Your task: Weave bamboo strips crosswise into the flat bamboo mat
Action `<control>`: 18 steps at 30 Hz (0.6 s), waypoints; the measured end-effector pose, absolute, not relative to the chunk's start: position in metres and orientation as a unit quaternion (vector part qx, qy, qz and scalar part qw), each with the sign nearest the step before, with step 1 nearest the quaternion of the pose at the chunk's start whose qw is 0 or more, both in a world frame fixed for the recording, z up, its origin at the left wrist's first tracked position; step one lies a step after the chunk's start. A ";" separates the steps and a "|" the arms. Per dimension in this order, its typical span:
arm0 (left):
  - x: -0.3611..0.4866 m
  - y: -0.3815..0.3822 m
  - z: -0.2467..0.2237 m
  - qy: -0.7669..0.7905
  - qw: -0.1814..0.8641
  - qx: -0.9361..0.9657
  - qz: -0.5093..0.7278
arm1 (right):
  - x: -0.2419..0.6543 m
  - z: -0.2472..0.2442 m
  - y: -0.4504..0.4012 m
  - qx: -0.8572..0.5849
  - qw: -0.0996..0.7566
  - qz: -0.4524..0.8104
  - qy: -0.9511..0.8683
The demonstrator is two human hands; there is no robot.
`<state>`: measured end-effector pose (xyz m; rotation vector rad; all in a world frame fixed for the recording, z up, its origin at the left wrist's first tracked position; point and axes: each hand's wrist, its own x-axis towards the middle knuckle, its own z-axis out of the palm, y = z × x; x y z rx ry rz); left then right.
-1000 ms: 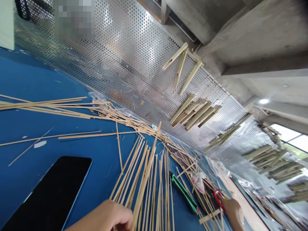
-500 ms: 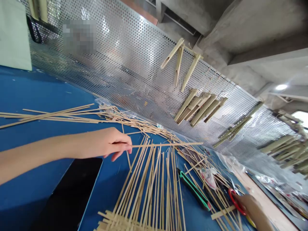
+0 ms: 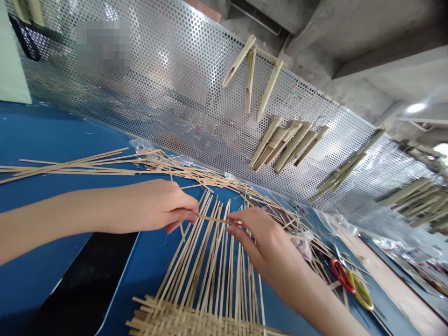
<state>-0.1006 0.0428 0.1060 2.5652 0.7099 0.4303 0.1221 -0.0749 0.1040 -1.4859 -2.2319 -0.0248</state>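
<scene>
My left hand (image 3: 161,207) pinches a thin bamboo strip (image 3: 213,219) at its near end, above a fan of parallel bamboo strips (image 3: 213,261) on the blue table (image 3: 45,200). My right hand (image 3: 262,240) comes in from the lower right, its thumb and fingers closing round the strip's far end. The strip lies crosswise over the fan, whose strips run into a woven bamboo mat (image 3: 182,319) at the bottom edge. Both hands are above the fan, and the right hand hides part of it.
A tangle of loose bamboo strips (image 3: 105,164) lies along the table's far edge. Red-and-yellow-handled scissors (image 3: 350,283), a plastic bag (image 3: 304,248) and a black phone (image 3: 80,289) lie nearby. Bamboo pieces (image 3: 287,144) hang on a perforated metal panel (image 3: 175,93).
My right hand has moved from beside the scissors to the strip's far end. The fan and mat have shifted up in view, and the scissors have shifted left. The green-handled cutter is no longer visible.
</scene>
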 end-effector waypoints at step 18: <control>-0.084 0.038 0.073 0.191 0.175 0.947 0.190 | 0.131 0.095 -0.063 -0.592 0.247 0.209 -0.738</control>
